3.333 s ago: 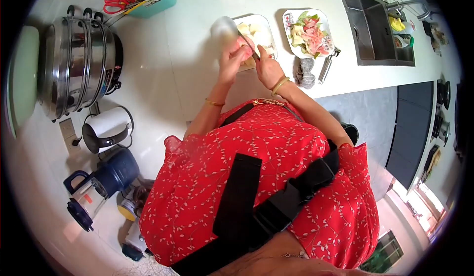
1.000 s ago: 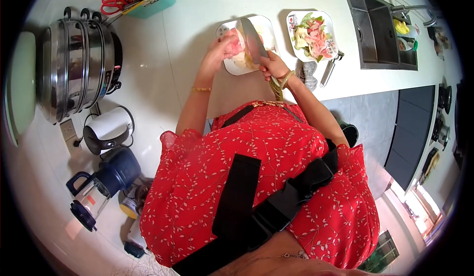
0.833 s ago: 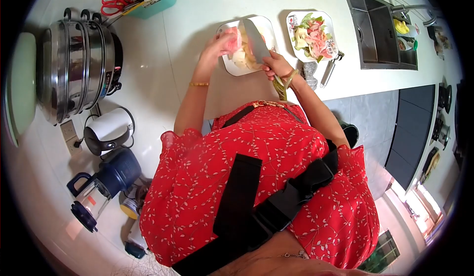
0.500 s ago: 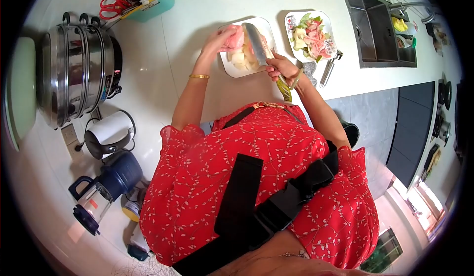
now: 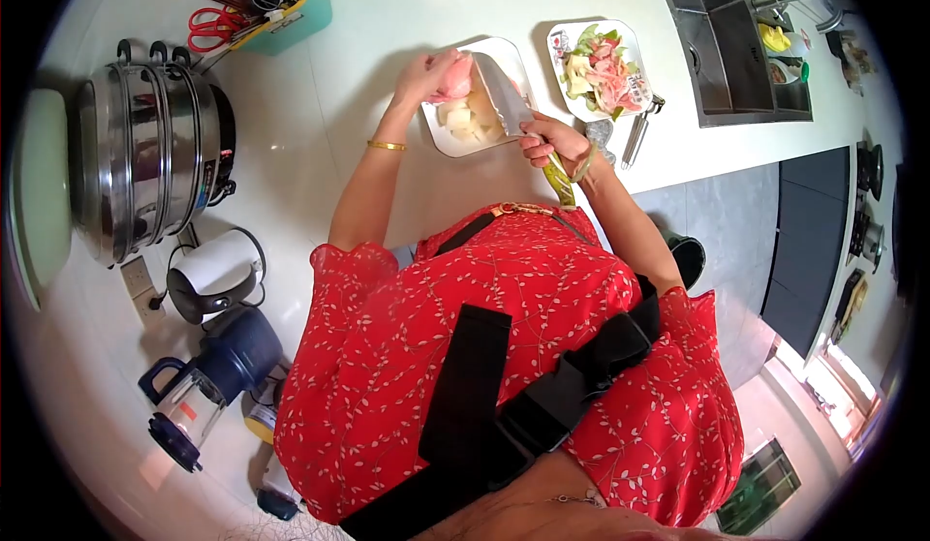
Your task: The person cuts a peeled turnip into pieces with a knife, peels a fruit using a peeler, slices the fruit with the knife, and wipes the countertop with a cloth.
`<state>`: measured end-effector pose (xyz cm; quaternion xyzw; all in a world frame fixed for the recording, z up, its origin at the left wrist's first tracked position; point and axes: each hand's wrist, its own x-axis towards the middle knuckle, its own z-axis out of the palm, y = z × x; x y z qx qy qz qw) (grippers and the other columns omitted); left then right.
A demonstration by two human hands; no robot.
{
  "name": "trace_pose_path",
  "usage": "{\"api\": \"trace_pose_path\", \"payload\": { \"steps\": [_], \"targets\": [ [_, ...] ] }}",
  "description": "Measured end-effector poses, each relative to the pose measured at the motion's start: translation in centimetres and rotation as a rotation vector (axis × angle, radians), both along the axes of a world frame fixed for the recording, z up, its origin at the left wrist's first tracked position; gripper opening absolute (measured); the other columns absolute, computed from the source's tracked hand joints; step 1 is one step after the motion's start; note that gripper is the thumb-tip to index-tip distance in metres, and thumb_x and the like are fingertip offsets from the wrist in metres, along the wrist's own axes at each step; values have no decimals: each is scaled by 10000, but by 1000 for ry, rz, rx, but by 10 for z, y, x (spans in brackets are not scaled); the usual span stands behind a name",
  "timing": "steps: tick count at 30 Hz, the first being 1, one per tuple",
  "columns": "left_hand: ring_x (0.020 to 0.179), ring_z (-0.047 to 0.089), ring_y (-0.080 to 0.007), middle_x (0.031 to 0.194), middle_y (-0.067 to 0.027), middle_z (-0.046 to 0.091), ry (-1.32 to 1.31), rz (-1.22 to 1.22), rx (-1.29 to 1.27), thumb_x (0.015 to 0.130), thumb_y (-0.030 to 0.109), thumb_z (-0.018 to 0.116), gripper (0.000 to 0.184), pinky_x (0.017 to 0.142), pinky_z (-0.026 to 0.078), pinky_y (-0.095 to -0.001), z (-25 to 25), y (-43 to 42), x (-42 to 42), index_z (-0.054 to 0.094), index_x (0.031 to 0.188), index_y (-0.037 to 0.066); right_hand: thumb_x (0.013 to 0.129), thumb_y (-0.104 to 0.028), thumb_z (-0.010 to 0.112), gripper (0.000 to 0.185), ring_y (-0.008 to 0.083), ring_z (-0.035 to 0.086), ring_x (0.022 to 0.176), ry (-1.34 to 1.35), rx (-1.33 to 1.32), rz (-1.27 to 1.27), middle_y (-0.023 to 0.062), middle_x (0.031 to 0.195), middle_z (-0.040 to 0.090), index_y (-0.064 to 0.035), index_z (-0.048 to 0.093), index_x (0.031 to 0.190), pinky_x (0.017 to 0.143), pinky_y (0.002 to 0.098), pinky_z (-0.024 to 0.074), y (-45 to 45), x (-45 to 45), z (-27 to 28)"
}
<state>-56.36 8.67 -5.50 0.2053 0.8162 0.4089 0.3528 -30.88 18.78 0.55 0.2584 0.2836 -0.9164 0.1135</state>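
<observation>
My left hand (image 5: 423,77) is closed around a pink, peeled piece of fruit (image 5: 456,77), its exact kind unclear, over the left side of a white plate (image 5: 448,145). Pale cut chunks (image 5: 463,119) lie on that plate, below the fruit. In my right hand (image 5: 554,141) is a kitchen knife (image 5: 503,95) with a broad metal blade and a yellow-green handle. The blade slants up over the plate, close to the fruit; whether it touches is hard to tell. To the right, a second white plate (image 5: 589,112) carries green, pale and pink peelings (image 5: 607,73).
A peeler (image 5: 637,137) lies beside the peelings plate. The sink (image 5: 722,57) is at the right. On the left are a teal utensil container (image 5: 302,23) with red scissors (image 5: 215,30), a steel steamer (image 5: 145,149), a white kettle (image 5: 221,268) and a blender (image 5: 232,352).
The knife blade has tilted and shifted slightly left toward the pink fruit. More of the handle shows below my right hand. My left hand keeps its hold on the fruit.
</observation>
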Motion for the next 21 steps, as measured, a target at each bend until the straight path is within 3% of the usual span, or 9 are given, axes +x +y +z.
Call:
{"api": "trace_pose_path", "payload": {
  "steps": [5, 8, 12, 15, 19, 21],
  "targets": [
    [728, 621, -202, 885, -146, 625, 30, -43, 34, 731, 558, 568, 638, 657, 486, -284, 13, -9, 11, 575, 1005, -18, 871, -96, 425, 97, 25, 302, 419, 41, -22, -57, -23, 607, 389, -97, 405, 966, 388, 184, 249, 0, 7, 4],
    [736, 621, -204, 905, -145, 626, 62, -58, 45, 740, 555, 564, 617, 667, 488, -288, 19, -11, 15, 573, 1026, 8, 888, -114, 406, 86, 11, 273, 413, 4, 106, -72, -48, 591, 363, -132, 417, 971, 385, 170, 235, 2, 12, 10],
    [659, 618, -170, 873, -121, 619, 23, -61, -2, 773, 509, 556, 570, 598, 490, -270, 15, -16, 9, 552, 1054, 13, 874, -122, 445, 83, 40, 318, 409, -68, 311, -132, -14, 604, 412, -82, 432, 945, 372, 201, 302, 7, 17, 7],
    [544, 597, -124, 791, -89, 603, 33, -35, 8, 801, 469, 542, 520, 506, 471, -234, 27, -16, 19, 536, 1070, 24, 854, -137, 494, 211, 66, 361, 421, -93, 528, -152, 1, 613, 432, -65, 439, 1044, 373, 211, 336, 6, 24, -4],
    [556, 605, -130, 802, -66, 611, 78, -64, -10, 799, 477, 542, 506, 507, 468, -231, 36, -21, 25, 544, 1079, 56, 810, -200, 525, 453, 108, 462, 464, -180, 926, -144, 49, 636, 501, 18, 367, 1175, 403, 244, 400, 3, 31, -17],
    [569, 613, -133, 805, -70, 616, 192, -50, 13, 801, 481, 539, 510, 519, 470, -238, 3, -27, 13, 543, 1084, 56, 779, -235, 548, 560, 140, 512, 495, -248, 1091, -115, 100, 682, 559, 70, 326, 1194, 428, 262, 430, 4, 35, -14]
  ]
}}
